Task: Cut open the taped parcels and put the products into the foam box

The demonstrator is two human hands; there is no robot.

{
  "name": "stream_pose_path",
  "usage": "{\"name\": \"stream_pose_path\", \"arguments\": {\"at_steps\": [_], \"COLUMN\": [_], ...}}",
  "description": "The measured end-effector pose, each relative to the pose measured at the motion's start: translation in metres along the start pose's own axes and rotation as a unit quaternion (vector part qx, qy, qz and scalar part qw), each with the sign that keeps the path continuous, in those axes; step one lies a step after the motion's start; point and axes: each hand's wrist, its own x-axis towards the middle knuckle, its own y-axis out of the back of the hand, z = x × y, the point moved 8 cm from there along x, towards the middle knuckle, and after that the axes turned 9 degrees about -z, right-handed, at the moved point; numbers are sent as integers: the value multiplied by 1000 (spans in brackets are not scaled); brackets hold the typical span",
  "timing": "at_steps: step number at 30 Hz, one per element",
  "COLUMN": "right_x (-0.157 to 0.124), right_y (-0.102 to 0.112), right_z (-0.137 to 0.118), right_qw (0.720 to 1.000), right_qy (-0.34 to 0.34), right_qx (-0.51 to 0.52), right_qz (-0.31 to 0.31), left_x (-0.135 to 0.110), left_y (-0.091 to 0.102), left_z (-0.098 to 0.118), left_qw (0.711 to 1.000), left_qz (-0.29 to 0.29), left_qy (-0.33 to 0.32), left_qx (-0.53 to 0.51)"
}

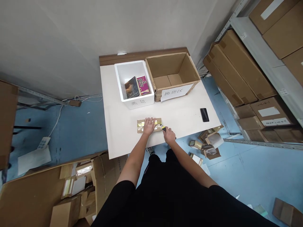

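Note:
A small flat cardboard box [141, 127] with shiny tape along it lies near the front edge of the white table [120, 132]. My left hand [149, 125] rests on top of the box with its fingers stretched out flat. In my right hand [169, 135] is a yellow and black utility knife [163, 128], fingers wrapped round its handle. The knife's tip meets the tape near the right end of the box; how deep it goes I cannot tell.
Behind the box stand a white foam box [139, 103] holding books [133, 88] and an open cardboard carton [174, 90]. A phone [204, 115] lies at the right. Shelves of cartons [239, 69] flank the table; opened boxes [209, 143] litter the floor, and a large carton [35, 192] stands lower left.

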Motion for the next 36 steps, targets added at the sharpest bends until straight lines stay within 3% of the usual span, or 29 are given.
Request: {"name": "stream_pose_path", "arguments": {"at_steps": [8, 13, 15, 18, 21, 23, 27, 31, 33, 36], "right_x": [14, 14, 14, 17, 21, 23, 30, 50, 67, 101], "right_y": [13, 4, 3, 11, 25, 28, -1, -29, -24, 4], "right_z": [-9, -11, 0, 38, 76, 86, 53, 14, 4, -7], "right_qw": [998, 999, 1000, 992, 983, 982, 971, 918, 906, 910], "right_qy": [49, 37, 15, -22, -24, -23, 3, -38, -52, -52], "right_qx": [-6, 4, 27, 119, 174, 180, 237, 393, 416, 406], "right_qz": [-31, -22, -3, 32, 51, 52, 19, 25, 48, 66], "left_x": [0, -1, -1, 0, 1, 1, 2, -2, -10, -26], "left_y": [9, 7, 7, 10, 13, 15, 18, 19, 19, 12], "left_z": [4, 4, 4, 2, 1, 3, 9, 8, 1, -6], "left_qw": [999, 998, 998, 997, 997, 998, 997, 989, 981, 973], "left_qz": [-37, -50, -49, -40, -31, -27, -22, -17, -18, -51], "left_qy": [21, 36, 40, 54, 56, 49, 65, 138, 186, 217], "left_qx": [-4, -26, -30, -28, -31, -34, -38, -42, -45, -57]}}
